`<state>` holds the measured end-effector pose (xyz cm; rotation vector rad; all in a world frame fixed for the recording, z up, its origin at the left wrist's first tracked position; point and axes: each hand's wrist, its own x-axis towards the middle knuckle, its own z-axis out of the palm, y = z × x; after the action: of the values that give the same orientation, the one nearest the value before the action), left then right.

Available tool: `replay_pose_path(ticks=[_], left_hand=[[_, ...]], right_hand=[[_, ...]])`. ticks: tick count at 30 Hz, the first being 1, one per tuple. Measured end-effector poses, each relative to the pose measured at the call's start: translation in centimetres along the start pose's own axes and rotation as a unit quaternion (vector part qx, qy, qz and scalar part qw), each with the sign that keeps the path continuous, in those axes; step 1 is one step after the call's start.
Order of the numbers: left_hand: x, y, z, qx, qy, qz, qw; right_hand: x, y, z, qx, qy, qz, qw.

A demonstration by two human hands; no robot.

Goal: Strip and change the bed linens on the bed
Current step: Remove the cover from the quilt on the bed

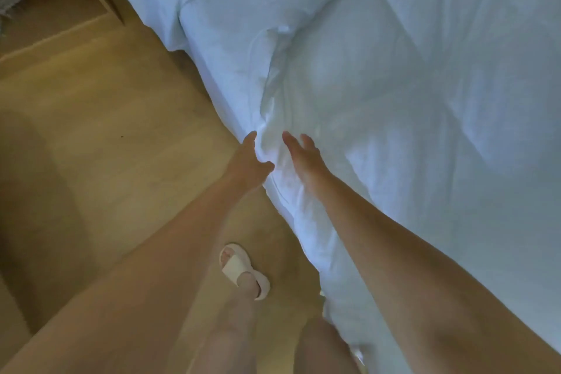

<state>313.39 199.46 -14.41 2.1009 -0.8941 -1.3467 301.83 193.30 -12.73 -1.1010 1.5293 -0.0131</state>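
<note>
Head view: a white duvet (409,100) lies rumpled, its near edge running beside the wooden floor (106,130). The left hand (250,158) is at that edge, with thumb and fingers curled round a fold of the duvet. Just beside it, the right hand (303,153) rests on top of the duvet, fingers straight and released. A foot in a white slipper (239,267) stands on the floor near the duvet's edge.
</note>
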Motion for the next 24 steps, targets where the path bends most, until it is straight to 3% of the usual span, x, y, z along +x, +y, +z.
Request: replay_pose_path(ticks=[4, 9, 13, 20, 22, 24], left_hand=[[3.7, 2.4, -4.4, 0.114, -0.055, 0.017, 0.992], [9.2, 6.0, -7.5, 0.158, -0.093, 0.024, 0.983], [15.1, 10.1, -10.0, 0.191, -0.094, 0.038, 0.976], [23.2, 18.0, -14.0, 0.172, -0.117, 0.044, 0.977], [25.0, 20.6, -14.8, 0.132, -0.120, 0.046, 0.983], [27.2, 23.6, -15.2, 0.062, -0.116, 0.018, 0.991]], right_hand=[[1.7, -4.8, 2.0, 0.085, -0.025, 0.022, 0.996], [6.6, -9.5, 0.6, 0.215, 0.000, 0.117, 0.970], [10.8, -14.5, -1.5, 0.306, 0.004, 0.095, 0.947], [17.3, -25.4, -4.4, 0.415, 0.082, 0.090, 0.902], [17.7, -26.8, -4.4, 0.382, 0.125, 0.066, 0.913], [17.6, -28.0, -3.6, 0.341, 0.088, 0.028, 0.935]])
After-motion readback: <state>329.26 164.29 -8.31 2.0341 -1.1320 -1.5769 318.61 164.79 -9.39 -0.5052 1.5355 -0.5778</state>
